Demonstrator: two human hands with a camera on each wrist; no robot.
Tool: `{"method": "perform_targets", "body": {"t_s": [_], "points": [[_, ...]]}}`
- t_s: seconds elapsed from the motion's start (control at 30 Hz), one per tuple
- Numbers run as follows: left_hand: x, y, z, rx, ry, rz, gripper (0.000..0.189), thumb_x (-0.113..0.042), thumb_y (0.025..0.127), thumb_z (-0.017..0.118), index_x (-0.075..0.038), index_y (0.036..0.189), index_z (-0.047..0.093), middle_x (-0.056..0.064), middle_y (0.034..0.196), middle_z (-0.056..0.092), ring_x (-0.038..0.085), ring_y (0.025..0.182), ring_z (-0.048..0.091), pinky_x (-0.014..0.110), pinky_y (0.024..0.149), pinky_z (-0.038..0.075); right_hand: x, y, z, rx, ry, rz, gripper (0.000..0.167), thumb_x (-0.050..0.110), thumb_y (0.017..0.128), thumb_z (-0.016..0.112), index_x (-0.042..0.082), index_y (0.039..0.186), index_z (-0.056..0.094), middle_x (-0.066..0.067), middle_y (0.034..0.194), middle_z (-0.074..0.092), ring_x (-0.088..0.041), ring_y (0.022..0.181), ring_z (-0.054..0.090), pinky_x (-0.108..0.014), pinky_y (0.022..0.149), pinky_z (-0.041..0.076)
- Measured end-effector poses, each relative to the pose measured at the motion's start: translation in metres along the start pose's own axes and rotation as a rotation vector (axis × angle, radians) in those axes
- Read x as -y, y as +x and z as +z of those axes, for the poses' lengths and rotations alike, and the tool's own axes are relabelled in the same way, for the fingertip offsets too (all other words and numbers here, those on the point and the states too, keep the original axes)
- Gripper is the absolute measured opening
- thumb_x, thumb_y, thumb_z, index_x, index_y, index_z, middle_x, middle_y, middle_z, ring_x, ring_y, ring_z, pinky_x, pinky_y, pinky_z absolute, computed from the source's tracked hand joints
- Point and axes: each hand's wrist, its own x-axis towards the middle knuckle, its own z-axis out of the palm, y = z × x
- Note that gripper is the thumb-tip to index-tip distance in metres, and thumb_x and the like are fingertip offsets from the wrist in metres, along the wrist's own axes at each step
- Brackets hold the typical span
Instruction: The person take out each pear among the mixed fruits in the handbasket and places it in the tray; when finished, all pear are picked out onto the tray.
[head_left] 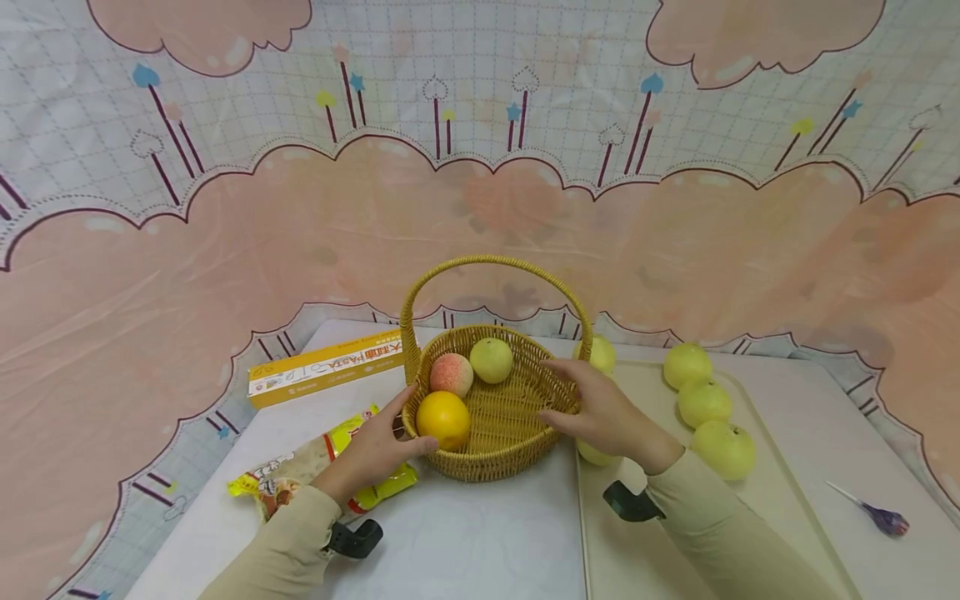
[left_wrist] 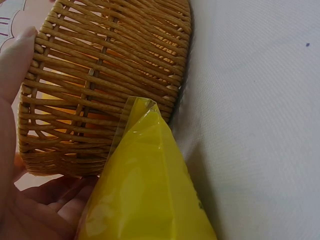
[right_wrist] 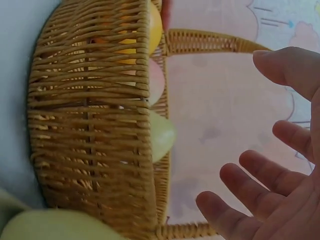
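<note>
A wicker basket [head_left: 487, 467] with a tall arched handle stands at the middle of the table. Inside it lie an orange [head_left: 443, 421], a reddish peach [head_left: 452, 375] and a pale green round fruit [head_left: 491, 360]. My left hand [head_left: 378, 446] grips the basket's left rim, its thumb beside the orange and its fingers along the outside wall. On the other side, my right hand [head_left: 596, 408] hovers at the right rim, fingers spread and holding nothing. In the right wrist view, those fingers [right_wrist: 250, 195] are apart from the wicker.
A yellow-ended snack bag [head_left: 300, 467] lies under my left forearm, its tip near the basket. Behind it is a yellow pasta box [head_left: 326, 368]. At right, a beige tray [head_left: 660, 533] bears several pale green fruits [head_left: 705, 402]. A wrapped lollipop [head_left: 885, 520] lies far right.
</note>
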Motion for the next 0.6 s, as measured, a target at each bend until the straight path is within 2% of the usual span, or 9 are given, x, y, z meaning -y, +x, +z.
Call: {"method": "perform_targets", "body": {"t_s": [0.1,0.27,0.4,0.5,0.6], "points": [[0.0,0.0,0.0,-0.001,0.003,-0.003,0.101,-0.056,0.083,0.075,-0.017,0.161,0.023,0.02,0.159,0.032,0.042,0.142,0.034,0.063,0.111,0.03,0.002,0.009,0.005,0.021,0.026,0.033,0.066,0.019,0.091,0.075,-0.003,0.145,0.046,-0.023,0.14,0.051,-0.041,0.127,0.05,-0.057,0.103,0.043],[0.001,0.001,0.0,-0.001,0.002,0.006,0.101,-0.055,0.084,0.075,-0.015,0.161,0.023,0.019,0.159,0.032,0.041,0.142,0.034,0.061,0.112,0.03,0.004,0.023,0.015,0.034,0.053,0.078,0.066,0.023,0.091,0.074,0.001,0.146,0.046,-0.019,0.142,0.051,-0.036,0.123,0.053,-0.054,0.101,0.046],[0.001,0.002,0.001,0.005,-0.006,0.01,0.101,-0.054,0.084,0.075,-0.015,0.161,0.023,0.017,0.159,0.032,0.039,0.143,0.033,0.059,0.113,0.029,0.002,0.037,0.024,0.02,0.06,0.099,0.066,0.023,0.091,0.074,0.002,0.146,0.046,-0.017,0.147,0.048,-0.035,0.133,0.046,-0.052,0.11,0.038],[0.001,0.002,0.001,0.006,-0.007,0.007,0.101,-0.055,0.084,0.076,-0.015,0.161,0.023,0.017,0.16,0.032,0.039,0.143,0.032,0.06,0.114,0.028,0.0,0.047,0.029,0.012,0.049,0.113,0.067,0.024,0.091,0.074,0.0,0.147,0.045,-0.018,0.147,0.048,-0.034,0.138,0.042,-0.05,0.114,0.033],[0.002,0.002,0.001,0.003,-0.007,0.003,0.102,-0.055,0.083,0.076,-0.016,0.161,0.023,0.017,0.16,0.031,0.039,0.144,0.032,0.06,0.114,0.028,-0.002,0.057,0.034,0.013,0.047,0.139,0.069,0.028,0.091,0.074,0.001,0.148,0.044,-0.017,0.149,0.046,-0.034,0.138,0.041,-0.049,0.114,0.033]]}}
